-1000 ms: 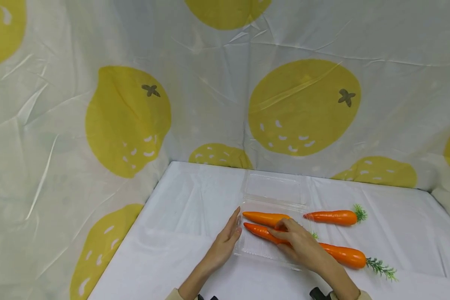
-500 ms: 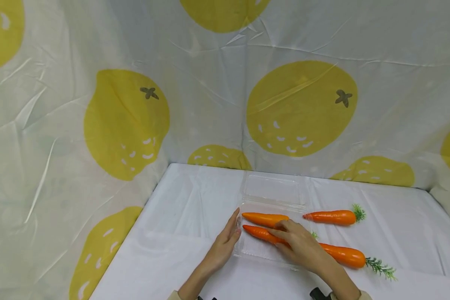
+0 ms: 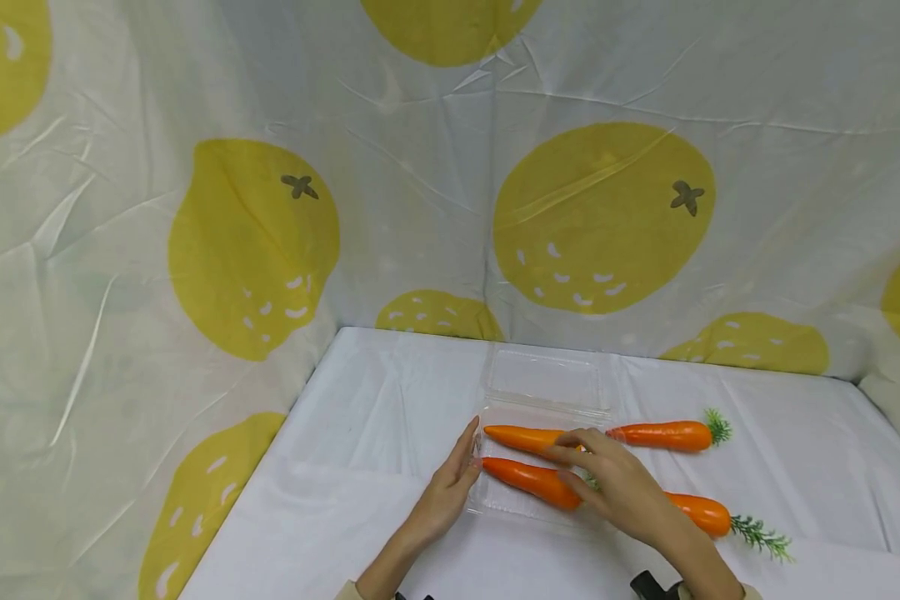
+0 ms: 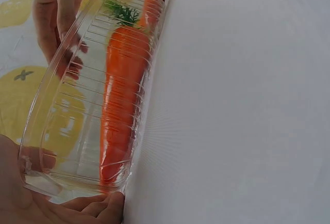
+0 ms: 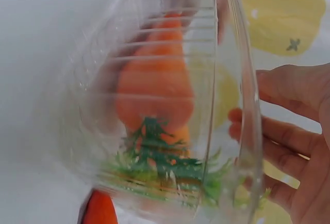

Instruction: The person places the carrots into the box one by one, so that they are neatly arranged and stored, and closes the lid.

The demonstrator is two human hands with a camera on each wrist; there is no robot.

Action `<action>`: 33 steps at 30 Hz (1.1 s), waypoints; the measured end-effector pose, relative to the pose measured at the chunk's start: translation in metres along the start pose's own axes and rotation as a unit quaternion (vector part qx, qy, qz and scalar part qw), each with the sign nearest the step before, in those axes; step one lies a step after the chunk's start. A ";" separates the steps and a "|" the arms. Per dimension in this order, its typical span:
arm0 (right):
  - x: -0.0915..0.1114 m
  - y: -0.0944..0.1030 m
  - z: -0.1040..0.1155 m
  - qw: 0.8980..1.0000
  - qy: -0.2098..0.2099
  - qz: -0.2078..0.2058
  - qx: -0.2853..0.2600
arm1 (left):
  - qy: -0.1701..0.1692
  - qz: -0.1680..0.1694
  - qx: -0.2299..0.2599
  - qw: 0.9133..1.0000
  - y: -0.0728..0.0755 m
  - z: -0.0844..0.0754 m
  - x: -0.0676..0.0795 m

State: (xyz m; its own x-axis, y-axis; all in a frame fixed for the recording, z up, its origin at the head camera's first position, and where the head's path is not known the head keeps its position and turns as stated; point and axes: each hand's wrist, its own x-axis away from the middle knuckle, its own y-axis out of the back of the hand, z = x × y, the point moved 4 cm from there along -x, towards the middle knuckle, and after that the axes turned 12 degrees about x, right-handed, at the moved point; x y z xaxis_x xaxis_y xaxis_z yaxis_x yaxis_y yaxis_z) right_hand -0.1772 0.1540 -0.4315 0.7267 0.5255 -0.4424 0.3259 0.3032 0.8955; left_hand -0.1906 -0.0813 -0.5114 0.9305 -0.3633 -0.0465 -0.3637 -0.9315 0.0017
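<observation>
The two carrots inside the clear container point(image 3: 512, 500) on the white-covered bench point(image 3: 367, 433) lie side by side, tips left: the near carrot point(image 3: 528, 481) by the front wall, the far carrot point(image 3: 521, 438) behind it. Their glossy skin suggests light, stiff moulded pieces, slippery and apt to roll. The thick right end looks the best place to take hold; the leafy tuft point(image 5: 160, 152) looks springy and would bend. The container seems thin and light, likely to flex or skid, so its end wall is the part to brace. Its lid point(image 3: 543, 377) lies open on the far side.

The left hand point(image 3: 438, 493) does that bracing, straight fingers against the left end. The right hand's point(image 3: 626, 487) grip is released, fingers loosely bent above the right end, holding nothing. To the right lie two more carrots, one far point(image 3: 667, 435), one near point(image 3: 701, 514).
</observation>
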 end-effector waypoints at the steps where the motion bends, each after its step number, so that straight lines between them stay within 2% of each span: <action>1: 0.000 0.000 -0.001 1.000 -0.007 0.006 0.000 | 0.000 0.000 0.000 1.000 0.000 0.000 0.000; 6: 0.002 0.002 -0.008 0.999 -0.025 0.023 0.001 | -0.001 0.000 0.004 1.000 0.000 0.000 0.000; 15: 0.005 0.001 -0.018 1.000 -0.025 0.017 0.001 | -0.002 0.006 0.010 1.000 0.000 0.000 0.000; 23: 0.006 -0.006 -0.022 0.996 -0.045 0.072 -0.012 | -0.004 0.007 0.012 1.000 0.000 0.000 0.000; 33: 0.011 -0.016 -0.027 0.991 -0.047 0.123 -0.010 | -0.005 0.006 0.007 1.000 -0.001 -0.002 0.001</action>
State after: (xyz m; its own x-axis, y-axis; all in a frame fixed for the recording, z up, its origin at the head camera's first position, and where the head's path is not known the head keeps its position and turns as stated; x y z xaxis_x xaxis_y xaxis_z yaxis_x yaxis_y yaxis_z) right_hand -0.1909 0.1766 -0.4522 0.8359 0.5097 -0.2035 0.1203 0.1917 0.9741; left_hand -0.1893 -0.0808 -0.5098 0.9252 -0.3751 -0.0575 -0.3763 -0.9264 -0.0114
